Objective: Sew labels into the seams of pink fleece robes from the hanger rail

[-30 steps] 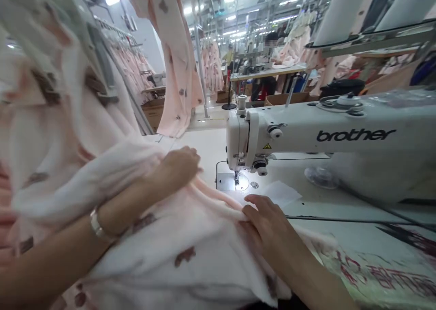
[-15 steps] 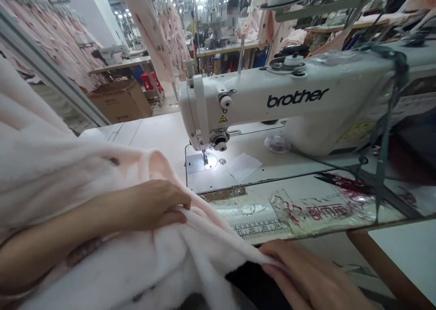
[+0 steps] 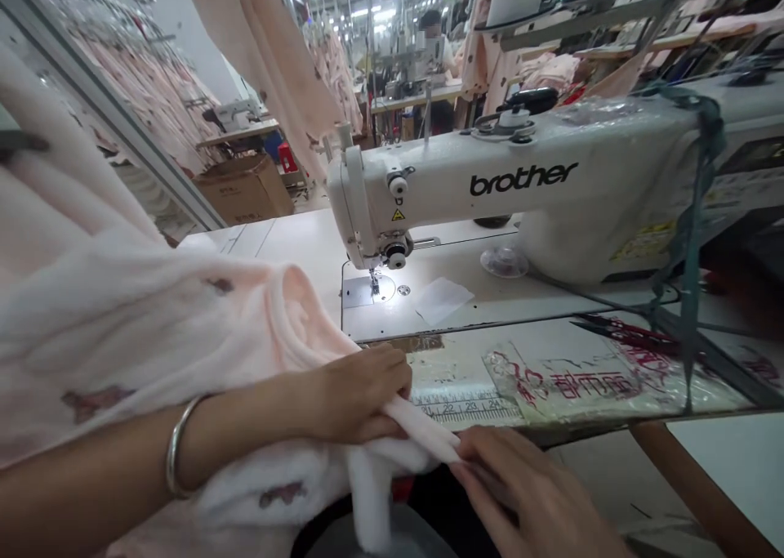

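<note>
A fluffy pale pink garment (image 3: pixel 177 313) with brownish printed figures fills the left side and hangs over the table's front edge. My left hand (image 3: pixel 355 395), with a silver bangle at its wrist, is closed on a folded edge of it. Farther right along that same edge, my right hand (image 3: pixel 520 484) pinches the cloth between thumb and fingers. A short strip of the fabric is stretched between both hands. Beyond them stands a white sewing machine (image 3: pixel 520 182), its lit needle and presser foot (image 3: pixel 375 283) above the bare plate.
On the table lie a white scrap (image 3: pixel 446 300), a clear bobbin-like disc (image 3: pixel 504 261) and dark thread snips (image 3: pixel 625 333). A ruler strip (image 3: pixel 465 408) is fixed along the front edge. Behind are a cardboard box (image 3: pixel 245 189), hanging pink garments and a person at another machine.
My left hand has moved right along the fabric edge, closer to my right hand. The right hand has shifted slightly left, still pinching. The camera view has tilted a little.
</note>
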A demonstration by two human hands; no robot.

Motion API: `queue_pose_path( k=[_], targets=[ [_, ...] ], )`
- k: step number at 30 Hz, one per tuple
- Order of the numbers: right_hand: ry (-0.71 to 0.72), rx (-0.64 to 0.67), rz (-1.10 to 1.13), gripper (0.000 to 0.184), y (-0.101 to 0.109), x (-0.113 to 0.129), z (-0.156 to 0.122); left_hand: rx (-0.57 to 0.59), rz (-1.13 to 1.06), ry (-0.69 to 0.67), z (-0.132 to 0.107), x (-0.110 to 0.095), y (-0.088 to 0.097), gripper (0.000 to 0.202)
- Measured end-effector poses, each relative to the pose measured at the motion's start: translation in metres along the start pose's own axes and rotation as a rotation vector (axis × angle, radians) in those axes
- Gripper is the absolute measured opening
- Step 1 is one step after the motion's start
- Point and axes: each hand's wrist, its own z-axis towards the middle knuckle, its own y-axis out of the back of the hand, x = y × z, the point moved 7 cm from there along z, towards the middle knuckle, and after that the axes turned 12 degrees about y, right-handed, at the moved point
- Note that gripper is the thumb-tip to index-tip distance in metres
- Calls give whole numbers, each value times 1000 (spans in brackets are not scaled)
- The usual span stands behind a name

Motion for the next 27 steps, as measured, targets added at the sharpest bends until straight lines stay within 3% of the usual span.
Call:
queue_pose_path(
  k=[5,10,13,18,22,27],
  targets=[
    [-60,126,170,8,10,-1,78,101,-212,232,-13,64,22,28],
    [-43,331,446,18,-2,-5,129,75,-270,274,-14,95,29,31],
    [-70,389,478,17,-4,-13,138,70,-240,265,-10,97,31,34],
    [-87,437,481,10,4,-19,144,51,-212,209,-1,78,40,38],
    [-74,419,415,8,11,-19,148,81,-294,210,5,70,39,38],
    [-81,460,408,4,10,-22,146,127,-477,298,8,76,30,34]
  ],
)
